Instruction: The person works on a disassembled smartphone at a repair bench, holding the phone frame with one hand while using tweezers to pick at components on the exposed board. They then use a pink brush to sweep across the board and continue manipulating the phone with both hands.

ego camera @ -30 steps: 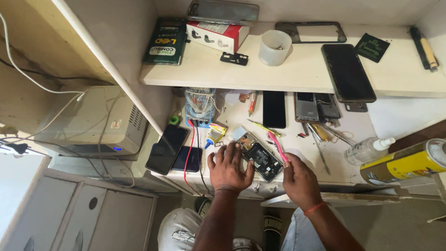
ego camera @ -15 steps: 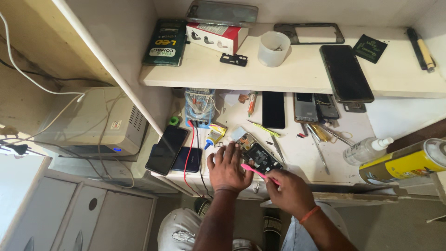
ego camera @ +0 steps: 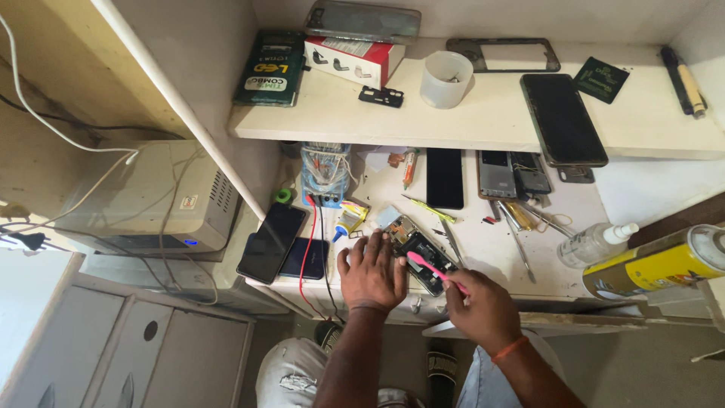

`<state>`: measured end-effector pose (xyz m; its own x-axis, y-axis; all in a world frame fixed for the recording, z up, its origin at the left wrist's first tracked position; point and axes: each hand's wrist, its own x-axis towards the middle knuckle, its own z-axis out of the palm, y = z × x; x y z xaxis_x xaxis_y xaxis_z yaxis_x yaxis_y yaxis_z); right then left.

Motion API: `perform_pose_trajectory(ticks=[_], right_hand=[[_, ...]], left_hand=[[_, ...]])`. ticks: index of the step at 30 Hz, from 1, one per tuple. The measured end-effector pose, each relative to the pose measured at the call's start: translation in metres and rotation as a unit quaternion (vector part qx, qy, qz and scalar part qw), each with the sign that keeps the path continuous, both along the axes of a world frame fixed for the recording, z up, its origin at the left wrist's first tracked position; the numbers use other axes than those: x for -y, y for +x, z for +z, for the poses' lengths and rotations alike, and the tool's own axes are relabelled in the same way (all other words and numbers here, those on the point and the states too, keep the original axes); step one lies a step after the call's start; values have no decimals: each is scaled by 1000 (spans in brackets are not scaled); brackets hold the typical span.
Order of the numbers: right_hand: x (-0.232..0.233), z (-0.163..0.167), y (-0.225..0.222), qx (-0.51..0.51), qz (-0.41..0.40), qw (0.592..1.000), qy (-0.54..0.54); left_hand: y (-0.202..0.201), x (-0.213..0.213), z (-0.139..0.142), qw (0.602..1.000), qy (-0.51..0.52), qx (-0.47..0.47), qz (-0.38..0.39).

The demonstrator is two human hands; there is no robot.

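Left hand (ego camera: 371, 273) lies flat, fingers spread, on the white worktop (ego camera: 483, 242), pressing the near-left edge of an opened black smartphone with exposed internals (ego camera: 424, 258). Right hand (ego camera: 483, 308) pinches a slim pink plastic brush (ego camera: 427, 267), its tip on the phone's interior. Clear spray bottle (ego camera: 596, 243) lies well right.

left hand (ego camera: 371, 273): flat on opened phone (ego camera: 420, 253), pinning its near-left end | right hand (ego camera: 482, 308): grips pink brush (ego camera: 430, 268), tip on phone's exposed insides | bench (ego camera: 483, 242): tweezers (ego camera: 517, 242), spray bottle (ego camera: 595, 242), two dark phones (ego camera: 283, 245) at left | shelf (ego camera: 491, 113): white cup (ego camera: 445, 78), black phone (ego camera: 563, 119), red-white box (ego camera: 353, 59)
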<state>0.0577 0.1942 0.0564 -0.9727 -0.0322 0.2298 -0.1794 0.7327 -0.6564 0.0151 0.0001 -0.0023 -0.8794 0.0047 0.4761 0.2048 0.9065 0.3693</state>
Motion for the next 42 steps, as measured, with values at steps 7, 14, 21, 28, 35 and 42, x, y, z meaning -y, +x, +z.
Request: perform_pose_trajectory(ticks=[7, 14, 21, 28, 35, 42], right_hand=[[0, 0, 1, 47, -54, 997, 14], [-6, 2, 0, 3, -3, 999, 34], [-5, -3, 9, -7, 17, 1000, 13], [-8, -8, 0, -1, -97, 995, -17], [-30, -8, 3, -14, -54, 990, 126], [-36, -14, 11, 105, -44, 972, 204]], left_hand=[[0, 1, -3, 1000, -3, -1, -6], [-1, 0, -5, 1000, 7, -8, -1], [-1, -2, -7, 1000, -6, -8, 5], [-1, 0, -4, 1000, 7, 0, -6], [-2, -2, 1, 1000, 8, -7, -1], [0, -1, 0, 1000, 7, -27, 1]])
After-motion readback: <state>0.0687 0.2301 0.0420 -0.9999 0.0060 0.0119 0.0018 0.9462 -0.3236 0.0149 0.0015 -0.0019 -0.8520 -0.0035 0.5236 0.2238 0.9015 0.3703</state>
